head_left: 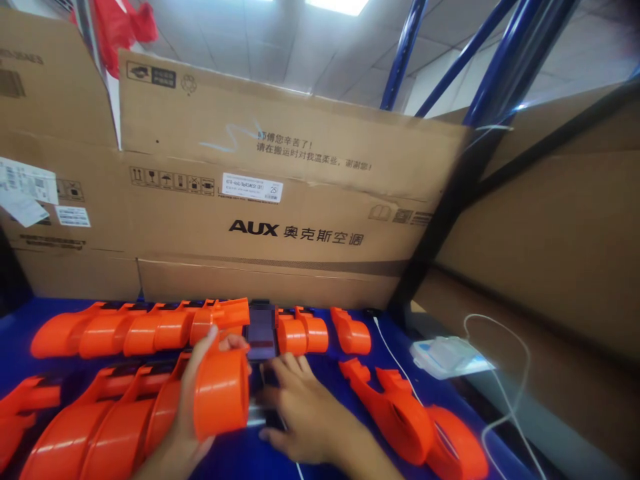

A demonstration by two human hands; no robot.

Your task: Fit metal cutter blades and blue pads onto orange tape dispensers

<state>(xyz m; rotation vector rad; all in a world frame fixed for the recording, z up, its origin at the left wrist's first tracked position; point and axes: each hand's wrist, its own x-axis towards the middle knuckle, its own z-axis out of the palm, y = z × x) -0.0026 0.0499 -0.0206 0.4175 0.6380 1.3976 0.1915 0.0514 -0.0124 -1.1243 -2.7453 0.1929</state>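
My left hand (193,387) is closed around an orange plastic ring-shaped part (223,393), holding it above the blue surface. My right hand (300,407) reaches in beside it from the right, thumb and fingers apart. Its fingertips are close to a dark object with a silvery metal piece (257,417); whether they touch it I cannot tell. Behind both hands stands a dark rectangular block (261,330). Similar orange parts, several with black pieces on top, form a back row (140,330) and a front-left row (117,427).
On the right lie more orange parts (405,420) and a small translucent white box (450,357) with a white cable (525,373). A large cardboard box wall (300,200) closes off the back of the blue surface (270,460). A dark blue rack post (450,207) slants up at the right.
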